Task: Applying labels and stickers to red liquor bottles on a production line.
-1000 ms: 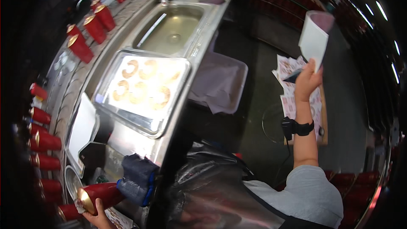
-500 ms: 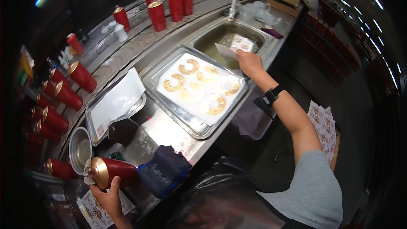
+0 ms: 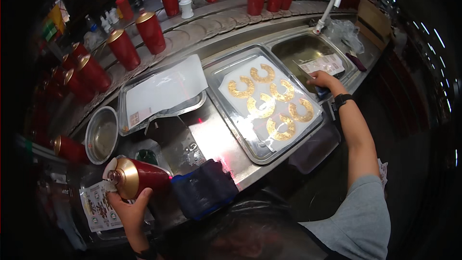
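My left hand [image 3: 129,208] grips a red spray can with a gold cap [image 3: 136,177], held tilted near the counter's front left. My right hand [image 3: 323,80] reaches out over the sink edge and holds a printed paper sheet [image 3: 323,63] at its near corner. Between them lies a metal tray [image 3: 240,142] lined with a white sheet bearing several gold C-shaped pieces [image 3: 269,101]. A black watch sits on my right wrist [image 3: 340,99].
A second tray [image 3: 126,125] holds white paper [image 3: 166,87]. A round metal bowl [image 3: 101,135], a blue cloth [image 3: 204,188], a sink [image 3: 298,50] with a white tap [image 3: 327,12], and rows of red cans [image 3: 150,31] along the back shelf surround the counter.
My right hand has gone from the middle of the sink to its near edge with the paper. The view has swung left; my left hand still holds the can.
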